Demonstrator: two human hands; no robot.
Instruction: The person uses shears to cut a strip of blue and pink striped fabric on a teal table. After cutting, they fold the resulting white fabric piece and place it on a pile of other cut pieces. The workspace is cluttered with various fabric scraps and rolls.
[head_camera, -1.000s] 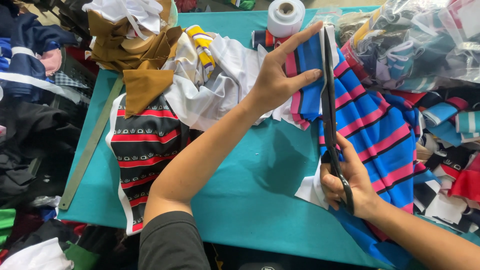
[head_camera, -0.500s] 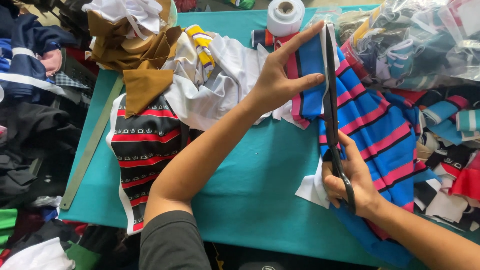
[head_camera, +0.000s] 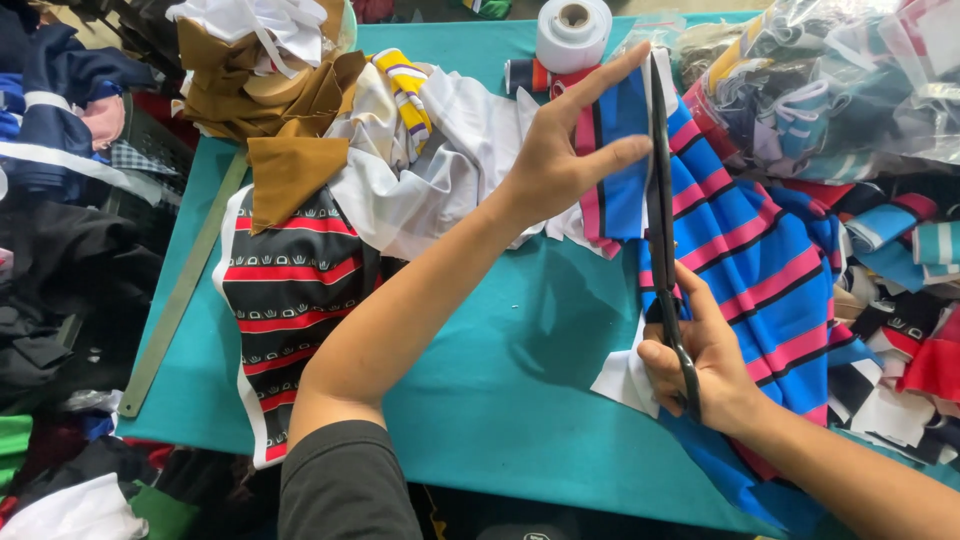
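Our right hand (head_camera: 705, 365) grips long black scissors (head_camera: 660, 200), blades closed, while our left hand (head_camera: 560, 160) lies flat on blue-and-pink striped fabric (head_camera: 745, 240), fingers risking a nick.

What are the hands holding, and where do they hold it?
The right hand holds the black scissors by their handle loops. The left hand presses flat on the blue-and-pink striped fabric, beside the blades.
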